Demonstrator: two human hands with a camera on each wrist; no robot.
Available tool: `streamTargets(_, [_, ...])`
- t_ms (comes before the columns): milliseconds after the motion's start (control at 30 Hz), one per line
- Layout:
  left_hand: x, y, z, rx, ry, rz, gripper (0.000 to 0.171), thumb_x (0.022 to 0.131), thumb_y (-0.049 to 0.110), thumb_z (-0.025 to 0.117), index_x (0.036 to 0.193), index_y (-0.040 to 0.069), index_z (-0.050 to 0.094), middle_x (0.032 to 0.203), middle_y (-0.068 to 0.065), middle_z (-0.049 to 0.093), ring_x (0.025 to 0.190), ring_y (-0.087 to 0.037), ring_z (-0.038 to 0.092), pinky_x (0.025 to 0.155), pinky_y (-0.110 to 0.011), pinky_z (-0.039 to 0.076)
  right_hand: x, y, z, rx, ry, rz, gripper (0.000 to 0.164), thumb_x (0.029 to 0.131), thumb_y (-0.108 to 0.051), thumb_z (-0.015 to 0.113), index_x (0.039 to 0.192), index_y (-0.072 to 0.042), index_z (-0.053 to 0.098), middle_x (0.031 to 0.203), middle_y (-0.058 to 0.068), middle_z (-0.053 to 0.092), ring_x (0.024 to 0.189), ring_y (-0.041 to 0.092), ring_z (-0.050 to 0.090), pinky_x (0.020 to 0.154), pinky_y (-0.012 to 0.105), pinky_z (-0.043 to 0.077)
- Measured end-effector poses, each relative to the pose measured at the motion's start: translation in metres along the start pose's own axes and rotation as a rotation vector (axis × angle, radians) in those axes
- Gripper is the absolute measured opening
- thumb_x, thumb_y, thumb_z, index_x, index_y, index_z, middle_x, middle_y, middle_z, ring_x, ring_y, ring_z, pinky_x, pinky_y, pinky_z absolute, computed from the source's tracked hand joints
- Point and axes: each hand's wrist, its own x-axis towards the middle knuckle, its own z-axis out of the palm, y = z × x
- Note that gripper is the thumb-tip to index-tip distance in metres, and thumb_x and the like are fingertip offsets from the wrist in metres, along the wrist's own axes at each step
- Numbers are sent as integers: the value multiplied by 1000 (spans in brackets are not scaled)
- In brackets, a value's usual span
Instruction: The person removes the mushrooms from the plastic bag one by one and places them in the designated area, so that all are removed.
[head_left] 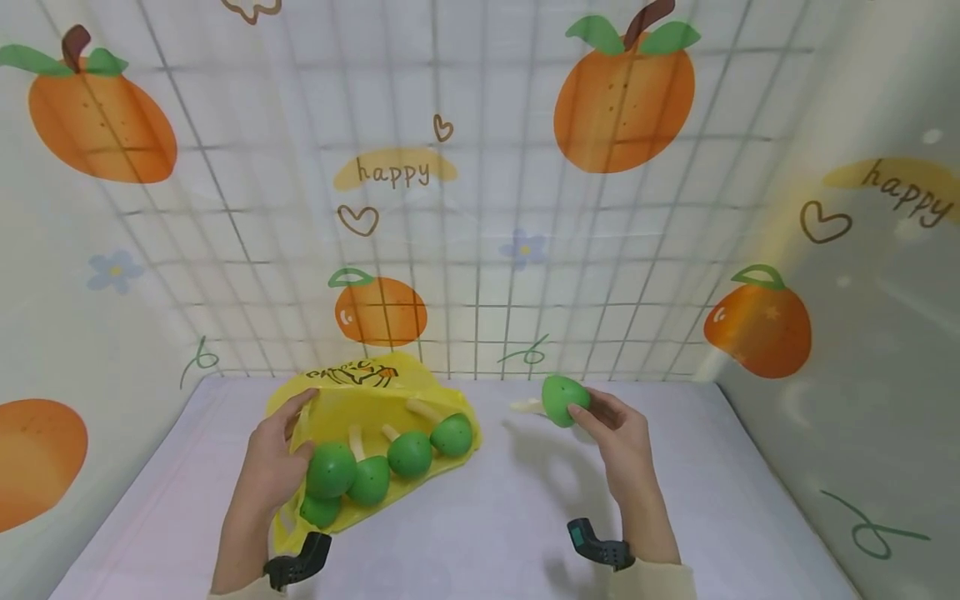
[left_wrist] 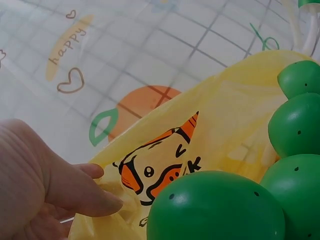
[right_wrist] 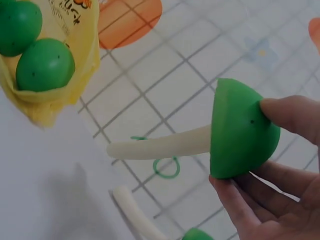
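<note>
Head view: left hand (head_left: 272, 467) pinches the yellow bag (head_left: 333, 417), best held wide; right hand (head_left: 621, 433) grips a green-capped mushroom (head_left: 561, 402).

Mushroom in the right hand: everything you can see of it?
The toy mushroom has a smooth green dome cap with dark specks and a slim, slightly curved off-white stem; it could be plastic or foam. It is held sideways above the table, right of the yellow bag, stem pointing left, thumb and fingers of the right hand gripping its cap.
</note>
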Motion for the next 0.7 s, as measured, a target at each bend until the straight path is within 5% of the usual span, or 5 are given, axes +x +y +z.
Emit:
streamTargets(400, [-1, 1, -1, -9, 1, 3, 72, 96, -14, 55, 163, 10, 39, 169, -19, 30, 154, -46, 30, 121, -60, 32, 7, 20, -8, -94, -2, 60, 55, 101, -19, 72, 148, 3, 54, 148, 21, 57, 134, 28, 56, 116, 40, 43])
streamTargets(700, [0, 0, 0, -13, 5, 15, 72, 96, -14, 54, 162, 11, 40, 169, -18, 30, 155, -46, 27, 122, -61, 28, 4, 23, -28, -146, -104, 35, 62, 102, -21, 71, 154, 3, 47, 154, 22, 52, 133, 22, 54, 110, 28, 43])
